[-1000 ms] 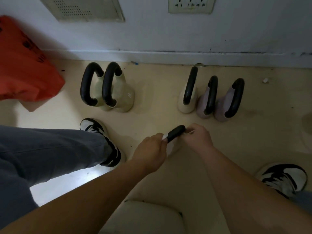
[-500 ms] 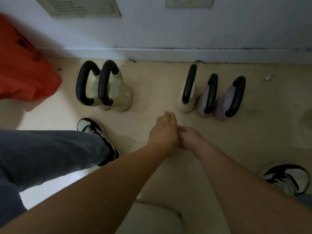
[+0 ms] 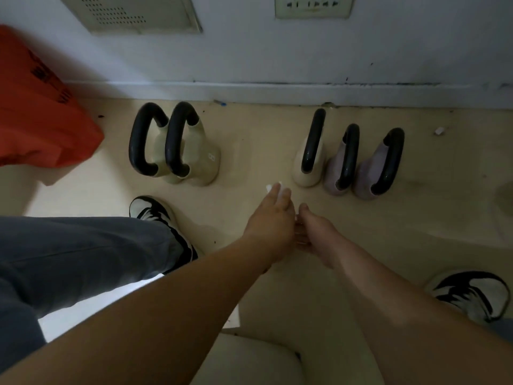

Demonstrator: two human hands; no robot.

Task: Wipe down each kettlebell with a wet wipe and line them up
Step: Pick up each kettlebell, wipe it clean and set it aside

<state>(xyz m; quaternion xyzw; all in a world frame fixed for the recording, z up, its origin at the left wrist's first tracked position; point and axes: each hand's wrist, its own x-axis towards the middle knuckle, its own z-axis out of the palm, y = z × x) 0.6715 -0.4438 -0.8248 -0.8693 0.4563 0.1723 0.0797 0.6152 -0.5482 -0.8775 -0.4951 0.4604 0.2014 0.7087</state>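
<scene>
Under the left hand's (image 3: 270, 218) straight, stretched fingers (image 3: 274, 191) one white wet wipe (image 3: 268, 187) peeks out past the tips. The right hand (image 3: 315, 234) lies against it, fingers blurred, grip unclear. Ahead to the right stand one cream kettlebell (image 3: 306, 173) and two lilac kettlebells (image 3: 333, 173) (image 3: 369, 173). Ahead to the left, two pale green kettlebells (image 3: 206, 162) (image 3: 158, 145) touch. Two sneakers (image 3: 155, 212) (image 3: 472, 295) flank the arms, and one orange bag (image 3: 36, 120) lies far left.

A pale grey-white wall (image 3: 277, 51) runs along the far edge of the beige floor (image 3: 263, 129), meeting it at a scuffed white baseboard (image 3: 277, 91). A perforated vent panel (image 3: 133, 12) and a socket plate (image 3: 313, 6) are set in the wall. An orange bag (image 3: 36, 120) slumps at the floor's left edge. A small white scrap (image 3: 439, 131) lies toward the far right. The light is dim.
</scene>
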